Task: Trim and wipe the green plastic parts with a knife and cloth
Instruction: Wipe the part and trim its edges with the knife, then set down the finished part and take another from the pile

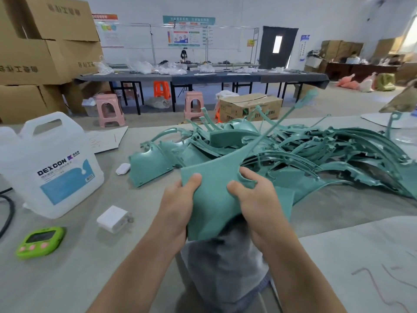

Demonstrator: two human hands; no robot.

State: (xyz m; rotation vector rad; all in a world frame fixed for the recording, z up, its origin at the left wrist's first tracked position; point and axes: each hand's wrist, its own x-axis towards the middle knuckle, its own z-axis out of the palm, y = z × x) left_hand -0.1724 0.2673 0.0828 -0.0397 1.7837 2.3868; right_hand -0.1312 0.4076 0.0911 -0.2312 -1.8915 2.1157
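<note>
Green plastic part (214,188) held up btwn both hands over the table (338,206): left hand (178,204) grips its left edge, right hand (255,199) grips its right side, thumbs on top.

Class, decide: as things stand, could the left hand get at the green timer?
Probably, but not freely: the left hand grips the green part, though nothing stands between it and the green timer.

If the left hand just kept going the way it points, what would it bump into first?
Probably the pile of green parts, which lies just beyond the green part that the left hand grips. Depth is hard to judge.
</note>
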